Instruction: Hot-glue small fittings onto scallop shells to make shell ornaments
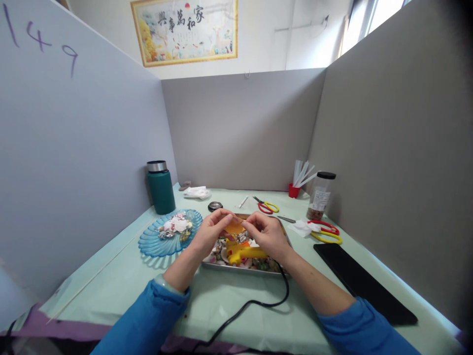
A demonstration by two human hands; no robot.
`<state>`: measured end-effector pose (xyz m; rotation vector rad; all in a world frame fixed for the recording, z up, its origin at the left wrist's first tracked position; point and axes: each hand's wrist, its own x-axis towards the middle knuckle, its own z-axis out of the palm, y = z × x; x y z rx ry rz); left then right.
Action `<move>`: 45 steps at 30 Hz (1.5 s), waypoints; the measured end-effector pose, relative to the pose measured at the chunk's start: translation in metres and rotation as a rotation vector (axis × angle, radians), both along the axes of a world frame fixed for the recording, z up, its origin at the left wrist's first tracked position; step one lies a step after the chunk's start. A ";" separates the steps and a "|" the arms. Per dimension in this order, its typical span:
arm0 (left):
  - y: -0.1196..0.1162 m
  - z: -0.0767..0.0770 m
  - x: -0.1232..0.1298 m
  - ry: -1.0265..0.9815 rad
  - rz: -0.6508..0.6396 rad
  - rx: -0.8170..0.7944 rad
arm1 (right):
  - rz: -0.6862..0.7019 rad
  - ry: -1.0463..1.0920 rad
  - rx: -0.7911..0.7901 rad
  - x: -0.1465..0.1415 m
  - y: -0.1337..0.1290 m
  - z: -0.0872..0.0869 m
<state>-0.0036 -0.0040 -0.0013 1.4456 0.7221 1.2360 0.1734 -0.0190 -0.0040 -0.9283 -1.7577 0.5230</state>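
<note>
Left hand (214,230) | right hand (269,235) | both pinch the orange piece (234,228) between them | yellow glue gun (247,253) below, lengthwise sideways

Tray (240,268) on table (125,296), glue gun (246,252) inside, left hand (214,229) and right hand (269,235) above. Plate (151,241) left of tray, heap (176,227) on it; flask (161,191) behind plate. Lid (215,206) behind tray, far scissors (263,202) right of lid. Near scissors (326,232) right of tray, jar (320,198) behind them, slab (364,283) in front. Cup (294,191) left of jar, sticks (301,174) in it. Cord (258,303) in front of tray.
</note>
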 end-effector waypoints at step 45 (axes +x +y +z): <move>-0.005 0.007 0.003 -0.033 0.025 -0.030 | -0.010 -0.121 0.234 -0.001 0.002 -0.005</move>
